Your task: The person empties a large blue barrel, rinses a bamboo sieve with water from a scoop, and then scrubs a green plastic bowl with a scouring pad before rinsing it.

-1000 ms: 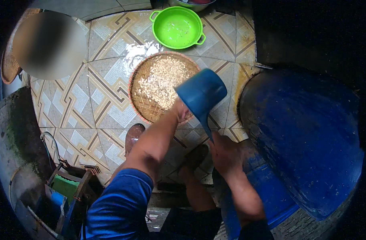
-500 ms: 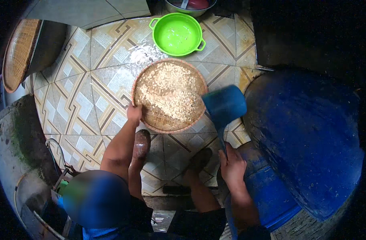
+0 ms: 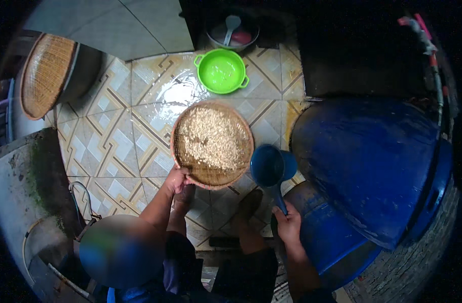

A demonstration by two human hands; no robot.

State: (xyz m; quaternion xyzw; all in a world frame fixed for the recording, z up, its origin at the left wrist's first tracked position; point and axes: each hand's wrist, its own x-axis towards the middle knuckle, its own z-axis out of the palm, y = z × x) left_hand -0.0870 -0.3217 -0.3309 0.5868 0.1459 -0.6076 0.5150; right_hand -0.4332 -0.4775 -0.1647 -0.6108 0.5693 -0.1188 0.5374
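Brown woven basket, pale pieces inside, is gripped at its near-left rim by the left hand, fingers closed. Tiled floor spreads broadly to the basket's left; a green basin lies beyond, a large blue container bounds the right. Beside the basket's near-right edge, a blue dipper opens basketward, its long handle pointing back into the right hand, fingers wrapped around it.

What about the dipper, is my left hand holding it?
No, your right hand grips the dipper while your left hand holds the woven tray.
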